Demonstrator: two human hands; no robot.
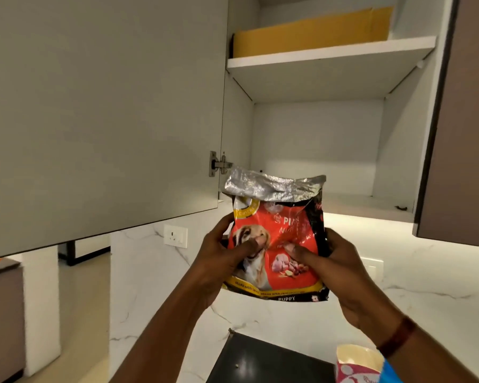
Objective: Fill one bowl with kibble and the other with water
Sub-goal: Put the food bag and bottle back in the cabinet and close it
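Two hands hold the kibble bag (277,244) before the open cabinet (315,150): our left hand (221,261) and right hand (329,261) each curl around a side. We judge it soft, crinkly, probably light; we grip mid-body, below the torn foil top.

**Colours / patterns**

Kibble bag (277,244): red-orange front, black edges, yellow bottom band, crinkled silver foil top, white-and-tan dog print. Cabinet door (94,106): flat grey. Shelf (329,55): white. Wall (440,272): white marble, grey veins. Sheet (315,31) on shelf: mustard yellow. Wristband (398,337): dark red.
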